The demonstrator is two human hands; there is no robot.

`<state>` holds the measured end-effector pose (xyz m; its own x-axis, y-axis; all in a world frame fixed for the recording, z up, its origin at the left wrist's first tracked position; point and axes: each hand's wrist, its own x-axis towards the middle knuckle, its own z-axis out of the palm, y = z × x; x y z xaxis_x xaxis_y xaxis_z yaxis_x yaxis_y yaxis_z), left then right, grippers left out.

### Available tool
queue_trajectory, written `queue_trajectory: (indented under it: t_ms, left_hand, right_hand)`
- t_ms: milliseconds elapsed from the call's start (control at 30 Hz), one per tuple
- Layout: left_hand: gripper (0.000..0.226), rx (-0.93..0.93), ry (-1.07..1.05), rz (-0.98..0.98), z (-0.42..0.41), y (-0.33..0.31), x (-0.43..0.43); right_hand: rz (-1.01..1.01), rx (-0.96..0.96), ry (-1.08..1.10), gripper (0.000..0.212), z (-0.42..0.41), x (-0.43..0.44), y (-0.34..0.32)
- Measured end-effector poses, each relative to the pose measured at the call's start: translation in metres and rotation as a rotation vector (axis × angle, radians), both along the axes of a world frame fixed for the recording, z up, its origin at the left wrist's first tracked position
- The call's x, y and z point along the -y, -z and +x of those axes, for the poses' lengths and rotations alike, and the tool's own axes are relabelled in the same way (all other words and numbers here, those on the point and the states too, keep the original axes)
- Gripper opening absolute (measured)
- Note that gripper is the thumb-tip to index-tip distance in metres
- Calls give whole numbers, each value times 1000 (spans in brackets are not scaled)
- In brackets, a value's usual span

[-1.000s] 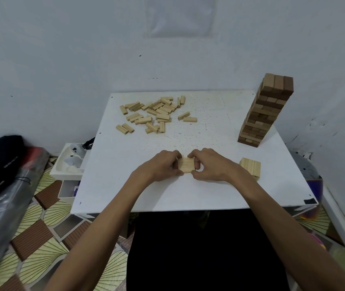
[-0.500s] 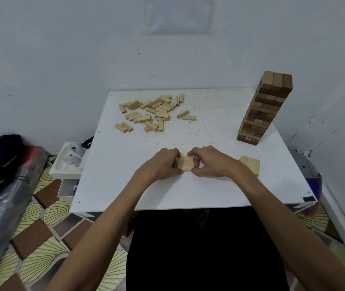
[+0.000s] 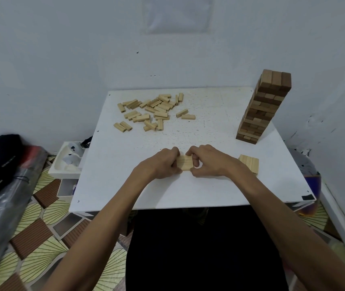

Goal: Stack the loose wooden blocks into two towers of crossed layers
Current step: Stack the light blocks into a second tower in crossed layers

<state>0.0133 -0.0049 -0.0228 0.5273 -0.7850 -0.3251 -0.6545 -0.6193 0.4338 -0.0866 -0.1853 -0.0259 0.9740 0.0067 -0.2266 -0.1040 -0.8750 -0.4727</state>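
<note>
Wooden blocks [image 3: 185, 163] near the white tabletop's [image 3: 209, 185] front edge are pinched from both sides by the left hand [image 3: 163, 164] and right hand [image 3: 207, 161], fingers curled, hiding the blocks' ends. Loose blocks [image 3: 152, 112] lie at the far left; a dark tower [image 3: 264, 106] stands far right by the pale wall [image 3: 62, 49].

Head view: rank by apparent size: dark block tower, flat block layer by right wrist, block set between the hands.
1. dark block tower
2. flat block layer, partly hidden by the wrist
3. block set, mostly covered by left hand and right hand; ranking 2 versus 3 unsure
</note>
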Motion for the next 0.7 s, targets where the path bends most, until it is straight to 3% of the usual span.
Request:
queue_trajectory:
  t_ms: [367,700]
  left_hand:
    - [39,84,39,8,2,3,1]
    - [52,195,123,-270,6,-11,8]
  right_hand:
    - [3,-7,55,55,-2,-4,5]
    - [-74,198,46,53,-24,14,-15]
